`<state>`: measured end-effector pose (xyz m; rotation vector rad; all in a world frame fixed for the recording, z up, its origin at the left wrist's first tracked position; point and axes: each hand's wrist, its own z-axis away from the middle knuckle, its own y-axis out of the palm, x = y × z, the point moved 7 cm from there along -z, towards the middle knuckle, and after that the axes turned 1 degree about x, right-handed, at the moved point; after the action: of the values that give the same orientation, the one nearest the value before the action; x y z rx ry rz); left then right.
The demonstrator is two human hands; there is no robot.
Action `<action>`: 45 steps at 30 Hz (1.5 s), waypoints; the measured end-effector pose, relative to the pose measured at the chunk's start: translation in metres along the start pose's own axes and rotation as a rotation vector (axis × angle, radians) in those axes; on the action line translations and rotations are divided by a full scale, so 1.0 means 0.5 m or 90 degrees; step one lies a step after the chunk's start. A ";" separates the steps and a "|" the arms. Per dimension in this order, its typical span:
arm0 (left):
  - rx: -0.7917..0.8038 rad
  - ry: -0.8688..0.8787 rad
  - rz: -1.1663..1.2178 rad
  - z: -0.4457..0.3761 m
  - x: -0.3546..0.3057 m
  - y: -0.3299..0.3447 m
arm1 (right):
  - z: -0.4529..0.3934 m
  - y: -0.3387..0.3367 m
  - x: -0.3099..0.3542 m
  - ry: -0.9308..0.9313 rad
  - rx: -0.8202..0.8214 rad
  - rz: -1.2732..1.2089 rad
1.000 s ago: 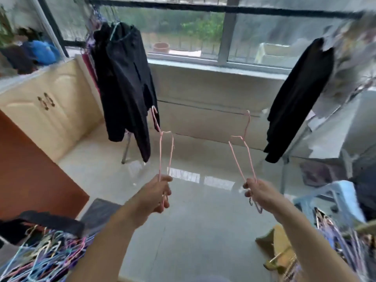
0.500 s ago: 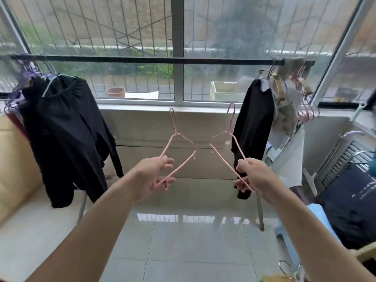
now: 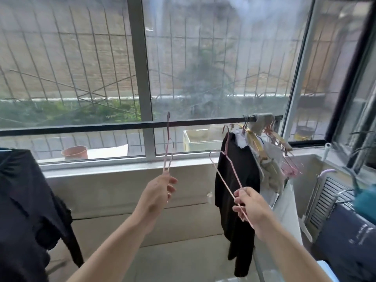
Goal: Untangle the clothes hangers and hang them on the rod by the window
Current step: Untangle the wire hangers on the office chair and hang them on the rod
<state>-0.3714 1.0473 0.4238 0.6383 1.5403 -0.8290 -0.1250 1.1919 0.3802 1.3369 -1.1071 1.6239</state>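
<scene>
A dark rod (image 3: 101,126) runs across in front of the window. My left hand (image 3: 157,191) pinches the bottom of a pink wire hanger (image 3: 168,147), seen edge-on, with its hook up at the level of the rod. My right hand (image 3: 251,208) grips a second pink wire hanger (image 3: 225,171) by its lower bar. That hanger's hook sits a little below the rod, beside a black garment (image 3: 237,176). Several more hangers (image 3: 278,143) crowd the rod's right end.
Another black garment (image 3: 26,200) hangs at the left. Pale clothes (image 3: 270,171) hang right of the first black garment. A plant pot (image 3: 74,152) and a pale box (image 3: 196,139) stand outside the window. A slatted rack (image 3: 325,200) and a dark bundle (image 3: 350,241) fill the right corner.
Both hands have risen toward the rod with their hangers. The left hanger has turned edge-on and its hook has reached rod height. The view has tilted up and moved closer to the window.
</scene>
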 end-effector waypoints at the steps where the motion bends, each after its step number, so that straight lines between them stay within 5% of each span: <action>1: -0.004 0.017 -0.006 -0.022 -0.009 0.014 | -0.026 -0.012 0.003 0.004 -0.019 -0.016; 11: -0.074 0.018 0.042 -0.100 -0.034 0.108 | -0.296 -0.067 0.153 -0.035 -0.023 0.063; 17: -0.099 0.028 0.033 -0.092 -0.004 0.140 | -0.386 -0.073 0.086 0.085 -0.031 0.113; 21: -0.120 0.017 0.032 -0.094 0.006 0.151 | -0.428 -0.092 0.065 0.011 -0.045 0.290; 25: -0.124 0.023 0.037 -0.102 0.002 0.170 | -0.432 -0.110 0.066 0.008 -0.037 0.306; 29: -0.123 0.015 0.040 -0.111 -0.001 0.186 | -0.343 -0.121 0.134 -0.146 -0.066 0.465; 31: -0.109 0.011 0.034 -0.116 0.000 0.201 | -0.271 -0.121 0.178 -0.294 -0.130 0.410; 33: -0.095 0.007 0.035 -0.111 -0.007 0.222 | -0.223 -0.086 0.179 -0.291 -0.050 0.297; 35: -0.083 0.010 0.005 -0.107 -0.013 0.249 | -0.190 -0.002 0.133 -0.104 0.200 0.185; 38: -0.006 0.022 -0.017 -0.100 -0.018 0.309 | -0.132 0.100 0.087 0.077 0.436 -0.031; 41: 0.095 0.060 -0.107 -0.091 -0.015 0.349 | -0.141 0.113 0.095 0.092 0.393 -0.141; 45: 0.305 0.044 -0.219 -0.062 0.009 0.359 | -0.190 0.074 0.104 0.019 0.289 -0.014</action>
<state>-0.2484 1.1785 0.3943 0.7592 1.5446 -1.4776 -0.2007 1.2692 0.4176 1.5924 -0.7238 1.9469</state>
